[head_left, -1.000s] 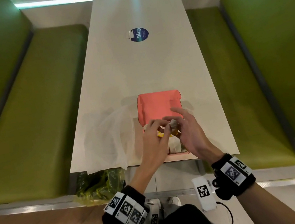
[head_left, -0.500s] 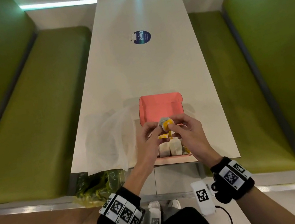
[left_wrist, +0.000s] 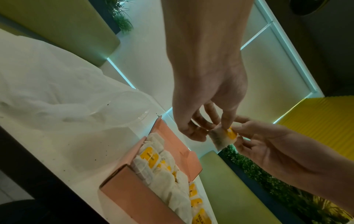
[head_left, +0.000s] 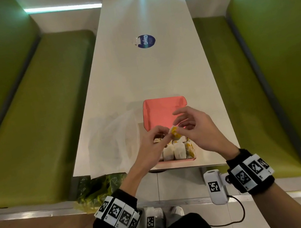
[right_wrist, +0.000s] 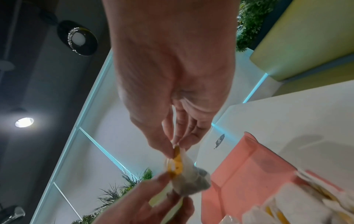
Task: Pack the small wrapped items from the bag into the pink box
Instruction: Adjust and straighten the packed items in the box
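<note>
The pink box [head_left: 165, 109] stands open at the table's near edge, its lid upright at the back. Several white wrapped tea bags [head_left: 176, 150] with yellow tags fill its front part. Just above them, my left hand [head_left: 166, 134] and right hand [head_left: 180, 128] both pinch one tea bag [head_left: 174, 131] by its yellow tag. In the left wrist view the tea bag [left_wrist: 223, 138] hangs between both hands over the box [left_wrist: 134, 191]. The right wrist view shows the tea bag [right_wrist: 184, 171] pinched from above and below. The clear plastic bag [head_left: 114, 140] lies flat left of the box.
A round blue sticker [head_left: 146, 41] marks the middle of the long white table [head_left: 148, 74]. Green benches [head_left: 27, 125] run along both sides. A bag of leafy greens [head_left: 98, 189] sits at the near left corner by the bench.
Both hands have risen from inside the box with one tea bag. They now hold it a little higher, and the right hand's free fingers have spread.
</note>
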